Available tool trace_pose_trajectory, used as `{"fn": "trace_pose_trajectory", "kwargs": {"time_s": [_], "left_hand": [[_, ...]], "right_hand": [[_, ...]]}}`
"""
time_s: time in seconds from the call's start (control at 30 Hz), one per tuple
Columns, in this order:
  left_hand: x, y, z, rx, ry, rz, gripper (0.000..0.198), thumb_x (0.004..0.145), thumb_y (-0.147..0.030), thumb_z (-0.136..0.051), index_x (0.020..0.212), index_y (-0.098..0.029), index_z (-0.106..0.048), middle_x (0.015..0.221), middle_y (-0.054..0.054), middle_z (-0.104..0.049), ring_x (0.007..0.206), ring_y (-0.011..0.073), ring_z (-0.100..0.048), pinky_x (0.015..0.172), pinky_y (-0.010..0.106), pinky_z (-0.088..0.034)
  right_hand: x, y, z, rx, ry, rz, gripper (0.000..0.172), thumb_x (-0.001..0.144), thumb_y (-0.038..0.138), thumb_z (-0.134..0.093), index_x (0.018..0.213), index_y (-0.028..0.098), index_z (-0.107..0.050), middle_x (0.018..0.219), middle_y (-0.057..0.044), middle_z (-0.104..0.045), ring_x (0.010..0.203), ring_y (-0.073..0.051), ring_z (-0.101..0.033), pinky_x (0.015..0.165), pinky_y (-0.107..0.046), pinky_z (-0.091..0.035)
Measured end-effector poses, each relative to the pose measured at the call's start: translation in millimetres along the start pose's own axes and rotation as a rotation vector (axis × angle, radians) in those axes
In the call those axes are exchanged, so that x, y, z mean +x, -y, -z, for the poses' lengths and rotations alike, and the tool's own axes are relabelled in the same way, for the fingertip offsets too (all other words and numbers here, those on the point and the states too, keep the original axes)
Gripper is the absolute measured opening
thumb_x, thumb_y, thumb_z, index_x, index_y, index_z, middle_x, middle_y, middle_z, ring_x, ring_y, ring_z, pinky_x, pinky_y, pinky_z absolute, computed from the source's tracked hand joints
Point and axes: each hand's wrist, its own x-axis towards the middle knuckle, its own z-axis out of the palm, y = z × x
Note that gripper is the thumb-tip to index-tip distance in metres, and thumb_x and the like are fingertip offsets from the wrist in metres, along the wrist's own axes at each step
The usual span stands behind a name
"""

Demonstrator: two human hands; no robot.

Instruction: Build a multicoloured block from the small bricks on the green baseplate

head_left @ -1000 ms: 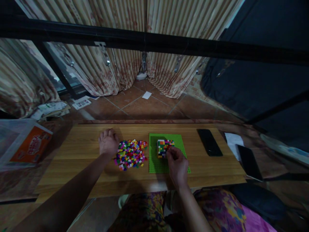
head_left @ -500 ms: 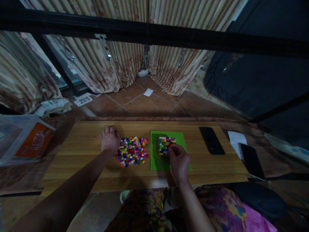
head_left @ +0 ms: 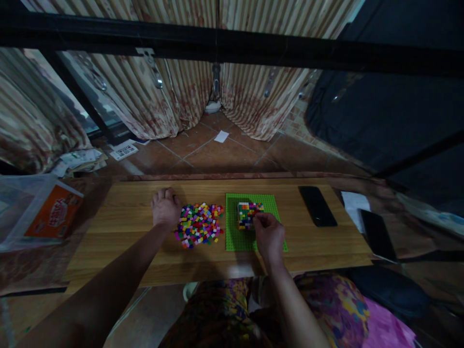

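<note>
A block of multicoloured toy bricks (head_left: 245, 216) stands on a green studded baseplate (head_left: 234, 239). My right hand (head_left: 270, 237) is at the block's right side, thumb and forefinger pinched together against it. Whatever is between those fingertips is too small and too hidden to make out. To the left of the baseplate lies a loose pile of small bricks (head_left: 200, 225) in many colours. My left hand (head_left: 166, 208) rests palm down on the wood just beside the pile's left edge, fingers a little apart, holding nothing.
The wooden table (head_left: 119, 222) also bears a black phone (head_left: 318, 206) at the right. Beyond its right end lie a dark flat object (head_left: 378, 235) and white paper (head_left: 357, 207). A clear plastic box (head_left: 21, 212) with an orange label stands at the left.
The view has shifted slightly. My right hand stays pinched at the brick block, and my left hand keeps its place beside the pile.
</note>
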Motion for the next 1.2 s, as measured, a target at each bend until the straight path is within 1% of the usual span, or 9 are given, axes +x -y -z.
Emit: {"fn": "trace_pose_trajectory", "kwargs": {"time_s": [0.2,0.3,0.37,0.43,0.6,0.7,0.93,1.1,1.2], "left_hand": [[-0.5,0.8,0.0,-0.009,-0.008,-0.007,0.039,0.089,-0.028,-0.04,0.12,-0.015,-0.06,0.128,0.017,-0.059,0.115,0.0348,-0.051,0.096,0.048,-0.042],[-0.5,1.5,-0.8,-0.006,-0.017,-0.013,0.039,0.089,-0.028,-0.04,0.118,-0.014,-0.061,0.126,0.016,-0.059,0.115,0.0349,-0.051,0.096,0.047,-0.041],[-0.8,1.0,-0.6,-0.004,-0.007,-0.011,0.039,0.089,-0.027,-0.039,0.118,-0.014,-0.061,0.125,0.017,-0.06,0.116,0.0351,-0.051,0.097,0.048,-0.041],[-1.2,0.0,0.2,-0.001,0.004,-0.005,0.04,0.089,-0.028,-0.039,0.119,-0.013,-0.061,0.126,0.017,-0.059,0.116,0.0353,-0.05,0.098,0.048,-0.04],[-1.9,-1.8,2.1,-0.001,0.004,0.002,0.042,0.09,-0.028,-0.038,0.123,-0.013,-0.059,0.13,0.016,-0.058,0.118,0.0348,-0.049,0.098,0.048,-0.04],[-1.7,-1.1,1.5,-0.01,0.0,0.002,0.041,0.09,-0.028,-0.039,0.123,-0.014,-0.059,0.13,0.016,-0.058,0.118,0.0346,-0.05,0.099,0.048,-0.04],[-1.5,-1.0,1.4,-0.006,0.005,-0.005,0.041,0.09,-0.027,-0.039,0.122,-0.015,-0.06,0.127,0.016,-0.058,0.117,0.0342,-0.05,0.098,0.047,-0.04],[-1.6,-2.2,3.3,0.019,0.003,-0.02,0.04,0.089,-0.027,-0.039,0.12,-0.014,-0.06,0.124,0.017,-0.059,0.115,0.0349,-0.05,0.095,0.048,-0.041],[-1.2,-2.8,4.4,0.021,0.001,-0.023,0.04,0.089,-0.027,-0.039,0.121,-0.013,-0.06,0.124,0.018,-0.058,0.116,0.0352,-0.05,0.094,0.049,-0.042]], "right_hand": [[-2.2,-6.4,0.2,0.136,-0.017,0.021,0.022,0.078,0.036,-0.063,0.085,0.016,-0.07,0.08,-0.009,-0.074,0.072,-0.021,-0.068,0.068,-0.032,-0.052],[-14.8,-12.7,2.5,0.275,-0.062,0.02,0.024,0.082,0.037,-0.061,0.089,0.015,-0.068,0.087,-0.009,-0.074,0.08,-0.02,-0.069,0.073,-0.032,-0.052],[-28.3,-13.5,3.6,0.259,-0.078,0.034,0.024,0.084,0.038,-0.06,0.091,0.016,-0.068,0.088,-0.008,-0.074,0.082,-0.02,-0.069,0.075,-0.031,-0.052],[-43.5,-9.8,1.9,0.187,-0.015,0.085,0.022,0.087,0.036,-0.059,0.093,0.017,-0.069,0.089,-0.007,-0.074,0.081,-0.019,-0.068,0.075,-0.031,-0.052],[-74.2,8.8,-18.7,-0.058,0.347,0.34,0.019,0.089,0.02,-0.053,0.092,0.02,-0.071,0.092,-0.006,-0.072,0.086,-0.019,-0.067,0.078,-0.029,-0.051],[-80.9,14.5,-31.9,-0.192,0.445,0.415,0.024,0.091,0.014,-0.05,0.097,0.02,-0.072,0.095,-0.008,-0.071,0.09,-0.02,-0.066,0.081,-0.029,-0.051],[-76.2,15.4,-40.3,-0.498,0.517,0.484,0.025,0.092,0.011,-0.049,0.101,0.023,-0.069,0.1,-0.009,-0.068,0.085,-0.02,-0.065,0.067,-0.027,-0.05],[-74.4,14.8,-43.8,-0.523,0.52,0.498,0.022,0.093,0.013,-0.049,0.095,0.023,-0.068,0.099,-0.008,-0.068,0.083,-0.019,-0.064,0.066,-0.026,-0.049],[-75.7,13.4,-43.0,-0.428,0.514,0.488,0.022,0.094,0.013,-0.046,0.092,0.02,-0.067,0.097,-0.009,-0.069,0.085,-0.019,-0.064,0.07,-0.026,-0.049]]}}
